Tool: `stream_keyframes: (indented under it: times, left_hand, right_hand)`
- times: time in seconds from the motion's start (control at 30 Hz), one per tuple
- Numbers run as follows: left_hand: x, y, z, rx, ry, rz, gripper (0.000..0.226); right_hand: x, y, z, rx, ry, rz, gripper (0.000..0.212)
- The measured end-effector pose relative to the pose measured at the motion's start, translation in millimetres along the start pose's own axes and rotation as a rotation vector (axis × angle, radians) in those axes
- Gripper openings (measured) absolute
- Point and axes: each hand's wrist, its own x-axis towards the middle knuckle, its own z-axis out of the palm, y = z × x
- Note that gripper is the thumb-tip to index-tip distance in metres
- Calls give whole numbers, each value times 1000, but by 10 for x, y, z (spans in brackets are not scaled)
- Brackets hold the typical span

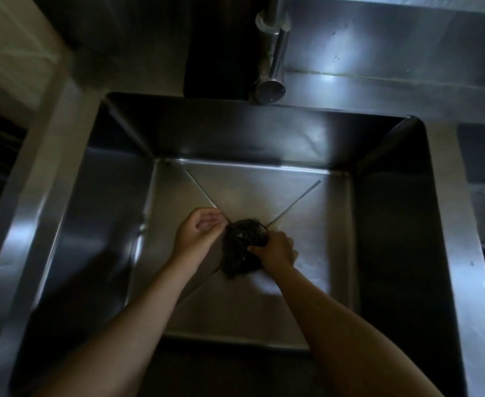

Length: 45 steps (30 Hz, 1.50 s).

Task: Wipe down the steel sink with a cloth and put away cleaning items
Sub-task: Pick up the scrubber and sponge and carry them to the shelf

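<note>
Steel sink (106,196): deep, walls rising all round 2 hands. Faucet (272,67): well beyond hands, above far rim. Dark cloth (239,249): bunched on sink floor between hands, at centre creases. Right hand (275,250): curled round cloth's right side, gripping. Left hand (197,234): half curled, fingertips at cloth's left edge; cannot tell if pinching. Cloth looks soft, light, limp, probably wet: best grabbed by bunched middle, not loose edge.

Dim light. Well beyond the right hand (275,250), glare patches the steel back wall (378,47); far left of the left hand (195,234), a cream wall (12,47).
</note>
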Motion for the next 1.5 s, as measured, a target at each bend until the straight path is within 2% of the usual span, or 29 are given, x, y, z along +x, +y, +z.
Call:
stream_keyframes:
  times: [0.1, 0.4, 0.57, 0.7, 0.83, 0.93, 1.1, 1.2, 1.33, 1.5]
  left_hand:
    - [-11, 23, -30, 14, 3, 3, 22]
    - [-51, 149, -119, 20, 39, 9, 27]
    - [-154, 354, -131, -14, 80, 45, 29]
    - [-277, 673, -161, -38, 127, 85, 26]
    - [-383, 1035, -210, -66, 160, 137, 21]
    - [-377, 1252, -249, -65, 153, 167, 19]
    - [-189, 1489, -331, -23, 141, 188, 18]
    - [29, 1610, -366, 49, 130, 210, 14]
    - [352, 1745, -350, 139, 115, 203, 19]
    - [755, 1796, -385, 250, 102, 225, 26]
  right_hand:
    - [-8, -8, 33, 94, -19, 11, 53]
    - [-99, -39, -186, 593, -146, -63, 48]
    - [-265, -173, -507, 781, -136, -79, 27]
    - [-484, -302, -873, 868, -132, -110, 28]
    - [-696, -456, -1224, 1039, -103, -126, 10]
    - [-818, -578, -1412, 1177, -116, -152, 5]
    - [-911, -780, -1553, 1241, -118, -175, 12]
    - [-903, -916, -1571, 1270, -82, -167, 7]
    - [-886, -1068, -1582, 1288, -56, -101, 27]
    - [-846, -1265, -1497, 1251, 12, -50, 32]
